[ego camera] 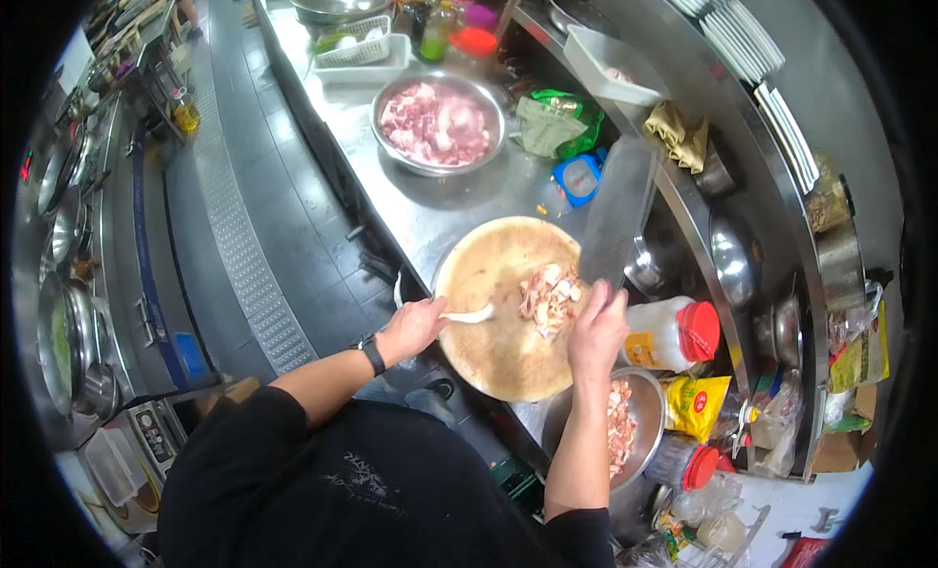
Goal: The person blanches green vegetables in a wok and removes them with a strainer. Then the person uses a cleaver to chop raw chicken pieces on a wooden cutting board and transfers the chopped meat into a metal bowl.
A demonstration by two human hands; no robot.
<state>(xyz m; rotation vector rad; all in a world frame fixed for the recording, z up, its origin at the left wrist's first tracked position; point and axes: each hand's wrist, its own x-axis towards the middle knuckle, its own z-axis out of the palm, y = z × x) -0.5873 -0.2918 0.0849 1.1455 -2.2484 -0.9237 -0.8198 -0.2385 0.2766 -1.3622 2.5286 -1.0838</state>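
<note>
A round wooden chopping block (476, 359) stands on the steel counter, with a heap of chopped meat (548, 298) right of its middle. My left hand (412, 328) grips the end of a long pale piece, perhaps meat or bone (470, 315), whose other end lies over the block. My right hand (599, 332) is closed on the handle of a wide cleaver (619, 209), its blade raised at the block's right edge. Farther back sits a steel bowl of raw meat pieces (437, 125). Another steel bowl (648, 429), holding chopped meat, is partly hidden behind my right forearm.
Right of the block are a white jar with a red lid (659, 333) and a yellow packet (696, 405). A blue kitchen scale (577, 180) and a green bag (560, 123) lie behind. Steel shelving (703, 238) borders the counter's right side.
</note>
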